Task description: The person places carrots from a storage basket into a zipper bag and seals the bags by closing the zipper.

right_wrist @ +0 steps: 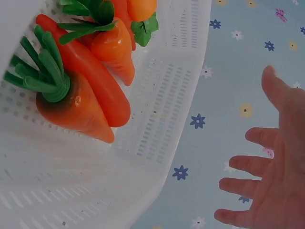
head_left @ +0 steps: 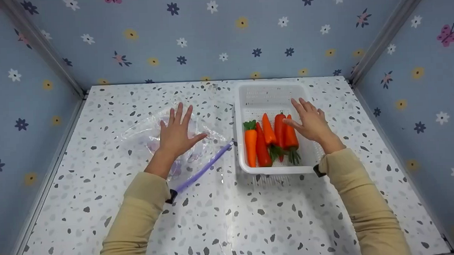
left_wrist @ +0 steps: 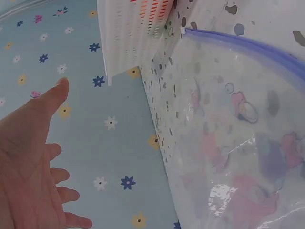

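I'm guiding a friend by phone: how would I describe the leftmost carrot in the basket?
On the speckled table, find the white basket. Along its left side lies an orange carrot; unlike the other carrots, its green leaves point towards the flowered back wall.

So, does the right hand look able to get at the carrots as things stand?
Likely yes: the right hand is empty with fingers apart, and the basket is open above the carrots, with no lid in the way.
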Tool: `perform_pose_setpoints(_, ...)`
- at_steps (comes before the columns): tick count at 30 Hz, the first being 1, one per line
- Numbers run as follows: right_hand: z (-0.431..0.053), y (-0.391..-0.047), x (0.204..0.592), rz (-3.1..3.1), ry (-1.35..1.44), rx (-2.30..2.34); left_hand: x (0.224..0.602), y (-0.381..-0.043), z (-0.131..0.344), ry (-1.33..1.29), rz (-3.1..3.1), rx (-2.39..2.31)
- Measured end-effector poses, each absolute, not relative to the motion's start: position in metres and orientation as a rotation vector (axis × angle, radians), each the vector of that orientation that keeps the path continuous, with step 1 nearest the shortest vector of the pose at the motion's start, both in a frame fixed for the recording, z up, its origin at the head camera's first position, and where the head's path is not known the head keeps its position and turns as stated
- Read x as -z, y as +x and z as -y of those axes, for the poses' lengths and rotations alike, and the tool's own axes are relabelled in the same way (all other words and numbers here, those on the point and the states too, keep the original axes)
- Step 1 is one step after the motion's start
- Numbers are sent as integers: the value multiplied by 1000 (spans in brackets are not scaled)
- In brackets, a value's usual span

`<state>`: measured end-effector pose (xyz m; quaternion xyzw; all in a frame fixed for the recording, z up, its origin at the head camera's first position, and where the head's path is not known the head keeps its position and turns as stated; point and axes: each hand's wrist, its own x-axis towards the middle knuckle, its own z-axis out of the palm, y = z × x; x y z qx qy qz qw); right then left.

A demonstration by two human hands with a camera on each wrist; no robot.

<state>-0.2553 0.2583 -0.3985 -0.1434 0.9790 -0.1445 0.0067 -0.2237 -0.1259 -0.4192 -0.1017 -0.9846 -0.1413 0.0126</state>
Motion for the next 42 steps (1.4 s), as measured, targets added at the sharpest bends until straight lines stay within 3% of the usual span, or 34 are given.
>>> perform_pose_setpoints(8, -249, -250, 404, -3034, -368, 552, 445, -216, 121, -346, 3041, 545)
perform_pose_setpoints(27, -221, -229, 421, -3042, -496, 950, 505, -206, 104, -359, 2967, 819)
perform_pose_setpoints(42, -205, -208, 443, -3043, -570, 1284, 527, -196, 100, -309, 3087, 831)
